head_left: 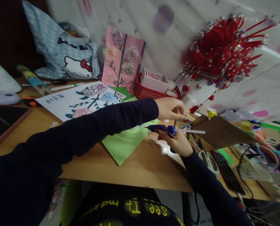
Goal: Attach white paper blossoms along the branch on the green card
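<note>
My right hand [181, 143] is wrapped round a blue glue gun [163, 128] whose nozzle points left, with a white glue stick [192, 131] poking out of its back end. My left hand [170, 109] reaches across just above and behind the gun; its fingers are bent and close together near a small thin item by the brown board, too small to make out. Under my left forearm lie a light green sheet [124, 147] and a white sheet [52, 100] with paper flowers and dark green leaves.
A pink flower picture [107, 69] leans behind a red basket [151, 92]. Scissors [208, 161], a phone [226, 172], a brown board [224, 131] and cables lie right. A tablet [5, 122] is left; a patterned bag [66, 53] stands behind. Red ornaments [215, 53] hang upper right.
</note>
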`<state>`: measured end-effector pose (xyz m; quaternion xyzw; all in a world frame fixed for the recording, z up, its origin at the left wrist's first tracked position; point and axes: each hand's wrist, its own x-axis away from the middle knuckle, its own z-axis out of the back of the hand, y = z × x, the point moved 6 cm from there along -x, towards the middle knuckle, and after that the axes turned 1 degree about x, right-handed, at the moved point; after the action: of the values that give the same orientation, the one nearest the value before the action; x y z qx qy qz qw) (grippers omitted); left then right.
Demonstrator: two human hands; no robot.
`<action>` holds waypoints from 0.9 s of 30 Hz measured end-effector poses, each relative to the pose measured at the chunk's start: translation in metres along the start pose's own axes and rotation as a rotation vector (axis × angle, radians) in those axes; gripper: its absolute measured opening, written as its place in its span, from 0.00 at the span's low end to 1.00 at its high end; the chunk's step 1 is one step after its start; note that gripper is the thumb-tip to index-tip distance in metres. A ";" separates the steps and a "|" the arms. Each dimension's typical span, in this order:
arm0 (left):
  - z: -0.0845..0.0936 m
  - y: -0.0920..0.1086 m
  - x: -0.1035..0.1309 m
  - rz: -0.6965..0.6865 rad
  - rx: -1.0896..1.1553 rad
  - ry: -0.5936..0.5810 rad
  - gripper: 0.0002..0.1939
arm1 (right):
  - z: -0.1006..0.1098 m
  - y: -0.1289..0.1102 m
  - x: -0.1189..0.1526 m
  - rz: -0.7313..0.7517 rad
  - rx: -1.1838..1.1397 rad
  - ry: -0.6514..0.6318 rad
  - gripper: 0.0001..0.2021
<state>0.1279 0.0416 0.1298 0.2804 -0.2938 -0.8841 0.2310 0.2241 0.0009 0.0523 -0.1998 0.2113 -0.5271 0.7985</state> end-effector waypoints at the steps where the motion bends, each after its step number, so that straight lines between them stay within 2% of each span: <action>1: 0.009 -0.007 0.005 0.025 -0.021 0.003 0.15 | -0.001 0.000 0.000 -0.012 -0.044 -0.018 0.19; 4: 0.029 -0.033 0.032 0.099 -0.170 -0.017 0.13 | -0.004 0.001 0.000 -0.009 -0.069 -0.040 0.20; 6: 0.033 -0.052 0.055 0.100 -0.290 0.007 0.16 | -0.003 0.002 -0.001 0.002 -0.048 -0.031 0.21; 9: 0.018 -0.080 0.085 0.119 -0.368 0.011 0.21 | -0.004 0.004 0.000 0.010 -0.009 -0.024 0.23; 11: 0.004 -0.090 0.096 0.113 -0.372 0.027 0.22 | -0.003 0.006 0.002 -0.004 0.018 -0.023 0.23; 13: -0.008 -0.095 0.100 0.110 -0.346 0.026 0.22 | -0.002 0.007 0.005 -0.031 0.042 -0.011 0.23; 15: -0.013 -0.096 0.101 0.108 -0.294 0.067 0.21 | 0.000 0.007 0.006 -0.051 0.071 0.007 0.23; 20: 0.005 -0.100 0.116 0.142 -0.196 0.307 0.15 | -0.001 0.005 0.004 -0.043 0.094 -0.018 0.24; 22: 0.006 -0.101 0.123 0.117 -0.193 0.299 0.17 | -0.003 0.005 0.004 -0.044 0.062 -0.048 0.24; 25: 0.001 -0.101 0.128 0.071 -0.223 0.212 0.21 | -0.005 0.005 0.003 -0.037 0.052 -0.047 0.25; 27: -0.003 -0.103 0.129 0.094 -0.273 0.185 0.19 | -0.004 0.003 0.003 -0.022 0.099 -0.032 0.26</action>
<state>0.0099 0.0411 0.0145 0.3122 -0.1612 -0.8746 0.3342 0.2248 -0.0014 0.0468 -0.1706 0.1700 -0.5425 0.8048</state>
